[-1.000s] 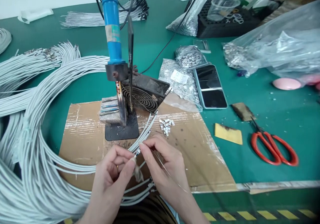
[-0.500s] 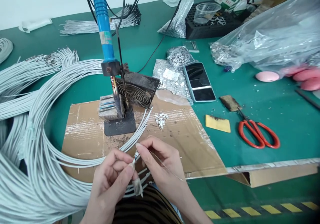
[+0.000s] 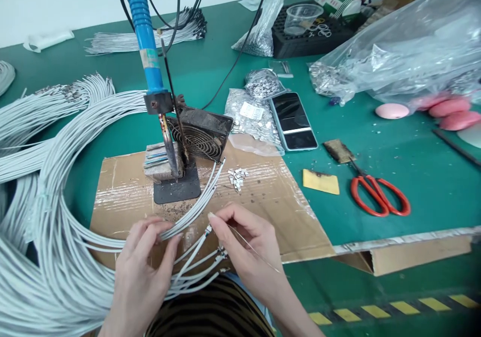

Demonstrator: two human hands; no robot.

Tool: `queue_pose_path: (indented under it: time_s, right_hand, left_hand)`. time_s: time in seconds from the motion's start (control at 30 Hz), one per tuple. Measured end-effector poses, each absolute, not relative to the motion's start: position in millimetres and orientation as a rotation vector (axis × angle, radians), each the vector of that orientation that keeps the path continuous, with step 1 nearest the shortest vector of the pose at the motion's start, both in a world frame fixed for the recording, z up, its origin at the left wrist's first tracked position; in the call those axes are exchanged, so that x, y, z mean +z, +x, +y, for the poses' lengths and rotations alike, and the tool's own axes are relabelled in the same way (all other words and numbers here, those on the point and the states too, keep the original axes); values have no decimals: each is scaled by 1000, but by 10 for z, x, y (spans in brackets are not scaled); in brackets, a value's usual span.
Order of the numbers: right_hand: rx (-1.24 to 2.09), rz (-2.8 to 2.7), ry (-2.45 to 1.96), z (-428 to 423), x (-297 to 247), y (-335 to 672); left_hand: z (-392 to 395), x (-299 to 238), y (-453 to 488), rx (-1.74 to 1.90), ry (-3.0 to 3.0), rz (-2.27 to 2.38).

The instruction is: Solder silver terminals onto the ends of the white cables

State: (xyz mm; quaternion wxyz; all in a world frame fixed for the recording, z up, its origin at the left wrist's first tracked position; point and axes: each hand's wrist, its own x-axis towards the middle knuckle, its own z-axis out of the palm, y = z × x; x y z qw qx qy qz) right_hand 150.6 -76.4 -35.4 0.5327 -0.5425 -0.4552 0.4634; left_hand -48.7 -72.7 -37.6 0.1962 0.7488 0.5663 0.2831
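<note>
Since they lay nearest, my hands came first. Left hand: thumb and fingers apart, spread about the cables on the cardboard; whether skin met cable, I could not tell. Handling, as I judged it: one strand at a time, gripped near its end, the others left flat. Right hand: thumb and forefinger together, clamped, it seemed, on the tip of a connector at one strand's end. Handling: a light pinch and a slack strand, as a tug might have strained the joint. Wire, one, thin: ran from the curled fingers toward the wrist, and was best kept from snagging. Further ends, several: just beside the right hand, better spread than tangled.

Farther: loose pieces, small, pale, scattered in a patch on the cardboard. Iron, blue, tip down beside the block; possibly hot, so knuckles and strands ought to have passed wide of it. Fan, sooty, tilted, behind the iron. To the right, scissors, red-handled, near the sponge, yellow, scorched. Beyond: phone, against a bag of metal bits.
</note>
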Motion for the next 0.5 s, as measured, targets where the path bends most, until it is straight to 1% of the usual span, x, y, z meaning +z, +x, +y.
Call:
queue_pose_path:
  time_s: [0.07,0.2,0.5]
  right_hand:
    - [1095,-1102,-1306,-772,-351,1520]
    - [1069,-1108,-1296,-788,-366,1528]
    - [1064,-1107,-1353,-804,-419,1573]
  left_hand:
    - [-699,-487,-578,722,2306,1638]
    - [-691,-605,-655,636,2404,1594]
    - [-636,-544,-665,570,2807,1327]
